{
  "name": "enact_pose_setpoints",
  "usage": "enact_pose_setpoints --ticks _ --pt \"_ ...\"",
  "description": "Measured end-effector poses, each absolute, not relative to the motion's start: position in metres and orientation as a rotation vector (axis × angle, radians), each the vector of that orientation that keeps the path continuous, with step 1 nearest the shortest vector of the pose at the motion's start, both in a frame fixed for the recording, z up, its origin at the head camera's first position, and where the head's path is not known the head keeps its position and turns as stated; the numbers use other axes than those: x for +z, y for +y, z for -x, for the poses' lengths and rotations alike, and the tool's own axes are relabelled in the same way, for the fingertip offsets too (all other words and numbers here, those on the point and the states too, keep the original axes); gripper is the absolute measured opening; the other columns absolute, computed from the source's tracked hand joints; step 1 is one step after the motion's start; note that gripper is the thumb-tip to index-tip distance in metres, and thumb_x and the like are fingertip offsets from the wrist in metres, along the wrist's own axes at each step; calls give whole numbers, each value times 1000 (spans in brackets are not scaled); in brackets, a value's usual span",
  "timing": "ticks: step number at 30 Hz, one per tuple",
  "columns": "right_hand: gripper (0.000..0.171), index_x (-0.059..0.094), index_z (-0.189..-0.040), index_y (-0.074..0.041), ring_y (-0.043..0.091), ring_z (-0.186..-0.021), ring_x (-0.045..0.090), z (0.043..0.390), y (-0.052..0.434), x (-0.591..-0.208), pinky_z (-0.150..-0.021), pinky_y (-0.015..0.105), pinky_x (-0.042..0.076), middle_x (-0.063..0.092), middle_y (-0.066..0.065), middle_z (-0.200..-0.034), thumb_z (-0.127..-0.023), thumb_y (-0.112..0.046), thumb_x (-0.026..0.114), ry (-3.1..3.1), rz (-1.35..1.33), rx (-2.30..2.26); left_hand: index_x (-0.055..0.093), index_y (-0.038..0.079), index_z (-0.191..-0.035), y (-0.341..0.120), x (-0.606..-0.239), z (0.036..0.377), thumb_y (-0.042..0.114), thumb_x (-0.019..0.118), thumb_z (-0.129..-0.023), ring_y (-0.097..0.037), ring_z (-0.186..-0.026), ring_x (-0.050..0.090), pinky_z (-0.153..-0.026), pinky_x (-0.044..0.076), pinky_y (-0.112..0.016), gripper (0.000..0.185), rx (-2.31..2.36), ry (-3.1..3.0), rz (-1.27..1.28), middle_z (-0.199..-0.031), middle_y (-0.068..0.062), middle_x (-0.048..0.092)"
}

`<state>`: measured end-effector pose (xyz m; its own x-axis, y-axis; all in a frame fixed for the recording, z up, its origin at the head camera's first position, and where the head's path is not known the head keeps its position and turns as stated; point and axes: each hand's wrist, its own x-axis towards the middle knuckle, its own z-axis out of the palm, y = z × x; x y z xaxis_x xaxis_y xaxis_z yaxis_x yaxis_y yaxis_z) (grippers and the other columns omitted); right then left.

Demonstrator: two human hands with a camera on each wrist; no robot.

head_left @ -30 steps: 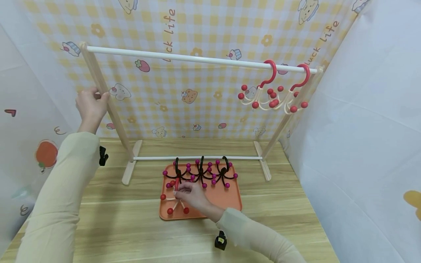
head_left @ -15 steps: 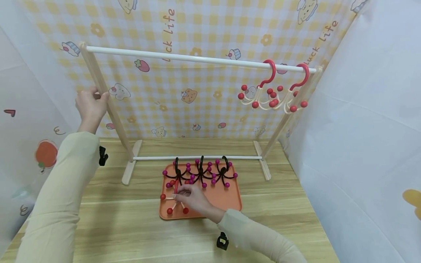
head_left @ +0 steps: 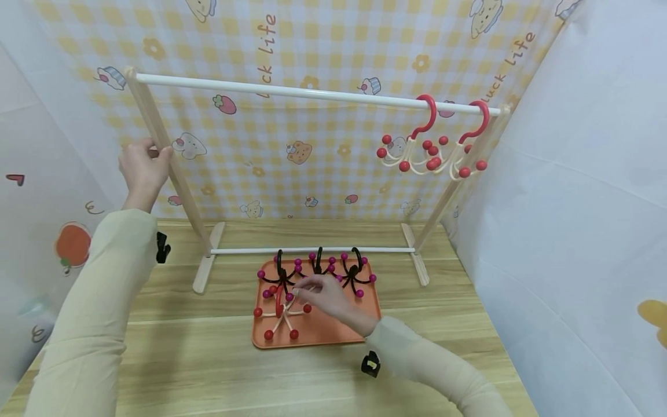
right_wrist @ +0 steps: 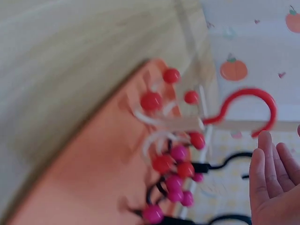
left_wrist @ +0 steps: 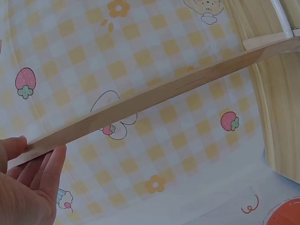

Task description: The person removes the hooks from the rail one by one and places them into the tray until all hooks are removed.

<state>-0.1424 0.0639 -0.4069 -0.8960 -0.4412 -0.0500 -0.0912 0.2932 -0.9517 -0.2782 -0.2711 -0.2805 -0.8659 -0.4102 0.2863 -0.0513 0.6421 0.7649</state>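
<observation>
In the head view my left hand (head_left: 145,174) grips the wooden left post (head_left: 179,179) of a rack. The left wrist view shows the thumb on one side of the post and the fingers on the other. My right hand (head_left: 327,296), empty with fingers fairly straight, hovers over the orange tray (head_left: 339,331). Just left of it stands a claw-shaped hanger (head_left: 279,304) with a red hook and cream arms tipped with red balls. In the right wrist view the fingers (right_wrist: 265,161) are close to that red hook (right_wrist: 262,96). Behind are several black hangers (head_left: 354,270) with magenta balls.
Two more red-hooked hangers (head_left: 431,119) hang at the right end of the white top rail (head_left: 312,94). A lower white bar (head_left: 312,251) runs behind the tray. The rack's feet (head_left: 204,272) stand on the wooden table (head_left: 198,359). Patterned cloth hangs behind.
My right hand has let go of the red-hooked hanger and moved right and slightly away. The hanger stays upright in the tray. My left hand keeps its grip on the post.
</observation>
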Motion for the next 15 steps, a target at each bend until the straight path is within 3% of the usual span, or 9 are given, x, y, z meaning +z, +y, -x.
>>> enact_pose_setpoints --ticks 7,15 --pt "22 61 -102 1 15 -71 60 161 89 -378 -65 37 48 64 9 -84 -86 -14 58 2346 479 -1640 53 -4 -114 -271 -280 277 29 43 -91 -34 -118 37 -99 22 -42 42 -1119 -2437 -381 -115 -24 51" --pt "26 60 -105 1 18 -76 60 194 118 -359 -67 34 49 63 8 -87 -86 -16 57 2439 444 -1738 53 -3 -117 -269 -278 277 30 42 -91 -34 -115 40 -94 31 -42 43 -1108 -2451 -399 -116 -23 52"
